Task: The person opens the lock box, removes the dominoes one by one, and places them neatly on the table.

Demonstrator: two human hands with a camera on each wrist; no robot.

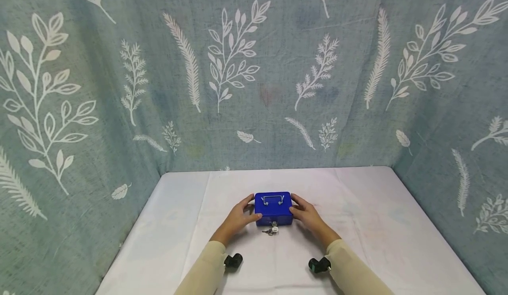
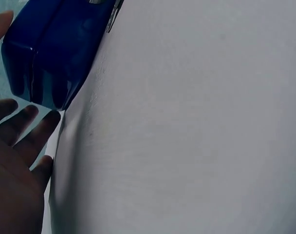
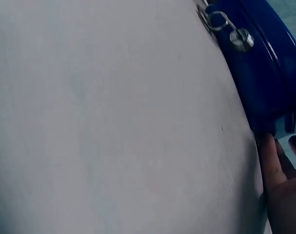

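A small blue metal cash box [image 1: 273,207] stands on the white-covered table, its wire handle [image 1: 274,198] on the lid. From its front hang a padlock [image 1: 274,227] and a bunch of keys [image 1: 269,232], both resting low by the cloth. My left hand [image 1: 238,218] is at the box's left side, thumb at the front corner, index finger toward the back. In the left wrist view, its fairly straight fingers [image 2: 38,134] reach right to the side wall. My right hand [image 1: 310,215] mirrors it on the right, fingertips [image 3: 268,146] at the lower edge in the right wrist view.
The white cloth [image 1: 190,242] covers the table and shows soft creases. A grey-green curtain [image 1: 270,74] with white leaf patterns hangs behind the table and along both sides. Small black cameras [image 1: 233,260] sit at both cuffs.
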